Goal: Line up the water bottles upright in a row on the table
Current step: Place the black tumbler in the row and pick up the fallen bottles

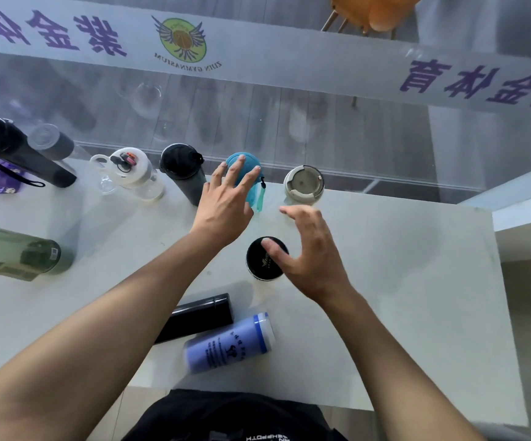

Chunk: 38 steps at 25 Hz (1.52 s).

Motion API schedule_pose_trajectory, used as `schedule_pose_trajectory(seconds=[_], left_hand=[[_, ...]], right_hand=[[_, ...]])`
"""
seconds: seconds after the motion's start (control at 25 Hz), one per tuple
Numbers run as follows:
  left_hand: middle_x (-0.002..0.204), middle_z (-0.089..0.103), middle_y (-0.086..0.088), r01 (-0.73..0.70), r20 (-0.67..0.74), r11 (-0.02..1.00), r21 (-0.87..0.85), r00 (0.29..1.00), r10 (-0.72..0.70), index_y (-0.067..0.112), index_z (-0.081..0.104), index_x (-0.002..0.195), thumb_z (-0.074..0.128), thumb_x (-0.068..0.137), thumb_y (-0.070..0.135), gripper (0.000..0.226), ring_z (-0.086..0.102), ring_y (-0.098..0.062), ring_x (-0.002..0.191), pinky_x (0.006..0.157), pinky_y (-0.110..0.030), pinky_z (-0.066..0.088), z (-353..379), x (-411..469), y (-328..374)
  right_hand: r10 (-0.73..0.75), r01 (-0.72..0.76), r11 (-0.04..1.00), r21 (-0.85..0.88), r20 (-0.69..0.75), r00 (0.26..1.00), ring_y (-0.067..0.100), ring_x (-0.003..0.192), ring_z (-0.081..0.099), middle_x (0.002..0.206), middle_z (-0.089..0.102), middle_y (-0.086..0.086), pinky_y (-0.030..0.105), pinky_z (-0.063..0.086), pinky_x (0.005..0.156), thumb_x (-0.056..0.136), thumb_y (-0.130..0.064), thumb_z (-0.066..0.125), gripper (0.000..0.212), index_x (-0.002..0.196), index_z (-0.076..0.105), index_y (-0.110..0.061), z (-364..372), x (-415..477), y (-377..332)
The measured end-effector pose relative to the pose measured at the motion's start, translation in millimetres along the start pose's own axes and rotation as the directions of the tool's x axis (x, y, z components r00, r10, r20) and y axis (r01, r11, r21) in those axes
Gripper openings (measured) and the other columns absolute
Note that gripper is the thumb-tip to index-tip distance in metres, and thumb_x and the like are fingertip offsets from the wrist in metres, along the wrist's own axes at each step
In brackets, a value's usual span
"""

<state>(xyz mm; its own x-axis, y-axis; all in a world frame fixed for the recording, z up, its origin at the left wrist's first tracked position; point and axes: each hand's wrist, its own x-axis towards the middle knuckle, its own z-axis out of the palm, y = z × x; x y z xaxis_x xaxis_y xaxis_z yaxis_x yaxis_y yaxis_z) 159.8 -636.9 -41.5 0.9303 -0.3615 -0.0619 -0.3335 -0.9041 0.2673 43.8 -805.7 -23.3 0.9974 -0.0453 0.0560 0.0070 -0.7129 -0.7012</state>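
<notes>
6 bottles stand in a row along the worktop's (pixel 416 265) far edge; teal bottle (pixel 245 173) is among them, left hand (pixel 226 205) over it, fingers spread, touching its cap, not clamped. Right hand (pixel 311 249) open, thumb on black-lid cup (pixel 262 259), standing short of the row. Step, likely: seating teal, then moving the cup up. 3 bottles lie flat. Leftmost bottles cut off.

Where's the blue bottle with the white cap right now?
The blue bottle lies on its side near the front edge of the table, just right of the black flask also lying down.
</notes>
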Motion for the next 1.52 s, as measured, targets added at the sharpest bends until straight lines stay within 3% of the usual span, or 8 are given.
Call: schedule_pose_trajectory(seconds=[0.16, 0.32, 0.52, 0.72, 0.96, 1.52], left_hand=[[0.152, 0.042, -0.01, -0.054, -0.118, 0.999, -0.007, 0.992, 0.053, 0.022, 0.051, 0.137, 0.062, 0.083, 0.015, 0.056, 0.037, -0.037, 0.135, 0.101, -0.052, 0.04, -2.6, -21.0, 1.0], [0.143, 0.051, -0.011, -0.066, -0.164, 0.997, -0.042, 0.985, 0.059, 0.018, 0.057, 0.128, 0.063, 0.08, 0.013, 0.048, 0.044, -0.036, 0.126, 0.1, -0.051, 0.042, -2.4, -48.4, 1.9], [0.138, 0.055, -0.01, -0.047, -0.123, 0.996, -0.076, 0.992, 0.037, 0.017, 0.059, 0.127, 0.063, 0.081, 0.012, 0.047, 0.046, -0.035, 0.123, 0.1, -0.049, 0.041, 10.4, -73.5, 13.9], [0.135, 0.057, -0.012, -0.048, -0.075, 0.994, -0.097, 0.996, 0.041, 0.018, 0.061, 0.125, 0.065, 0.079, 0.01, 0.047, 0.049, -0.037, 0.12, 0.098, -0.048, 0.043, 29.4, -86.1, 30.8], [0.137, 0.056, -0.011, -0.017, -0.048, 0.995, -0.1, 0.999, 0.012, 0.017, 0.061, 0.126, 0.065, 0.081, 0.009, 0.046, 0.048, -0.037, 0.121, 0.098, -0.048, 0.042, 35.1, -85.2, 43.7], [0.138, 0.054, -0.01, 0.075, -0.038, 0.996, -0.057, 0.996, -0.077, 0.02, 0.059, 0.129, 0.065, 0.083, 0.011, 0.047, 0.048, -0.036, 0.122, 0.1, -0.048, 0.043, 39.3, -96.4, 49.0]], right_hand=[[0.074, -0.057, 0.992, -0.112, 0.15, 0.986, 0.02, 0.125, 0.05, 0.141, 0.045, -0.003, 0.041, 0.042, 0.106, 0.076, -0.063, 0.069, 0.083, 0.147, 0.042, -0.029, 18.5, -28.6, 0.8], [0.063, -0.053, 0.997, -0.056, 0.191, 0.98, 0.02, 0.123, 0.053, 0.14, 0.047, -0.005, 0.043, 0.045, 0.104, 0.074, -0.049, 0.074, 0.084, 0.148, 0.037, -0.032, 26.9, -36.6, 3.1], [0.135, -0.139, 0.988, 0.063, 0.062, 0.989, 0.019, 0.118, 0.056, 0.129, 0.053, 0.001, 0.031, 0.046, 0.104, 0.073, -0.036, 0.078, 0.079, 0.143, 0.045, -0.02, 12.1, -41.9, 18.0], [0.223, -0.222, 0.975, 0.02, -0.108, 0.969, 0.021, 0.114, 0.056, 0.123, 0.056, 0.004, 0.027, 0.044, 0.103, 0.068, -0.031, 0.087, 0.08, 0.138, 0.05, -0.016, -20.3, -36.2, 58.4], [0.32, -0.32, 0.947, 0.017, -0.124, 0.939, 0.016, 0.115, 0.052, 0.128, 0.052, 0.005, 0.015, 0.033, 0.096, 0.072, -0.03, 0.084, 0.08, 0.142, 0.045, -0.023, -59.9, 9.1, 96.7], [0.318, -0.324, 0.945, -0.031, -0.125, 0.94, 0.026, 0.121, 0.054, 0.135, 0.048, 0.01, 0.028, 0.04, 0.104, 0.073, -0.028, 0.083, 0.082, 0.144, 0.042, -0.021, -83.4, 68.8, 119.0]])
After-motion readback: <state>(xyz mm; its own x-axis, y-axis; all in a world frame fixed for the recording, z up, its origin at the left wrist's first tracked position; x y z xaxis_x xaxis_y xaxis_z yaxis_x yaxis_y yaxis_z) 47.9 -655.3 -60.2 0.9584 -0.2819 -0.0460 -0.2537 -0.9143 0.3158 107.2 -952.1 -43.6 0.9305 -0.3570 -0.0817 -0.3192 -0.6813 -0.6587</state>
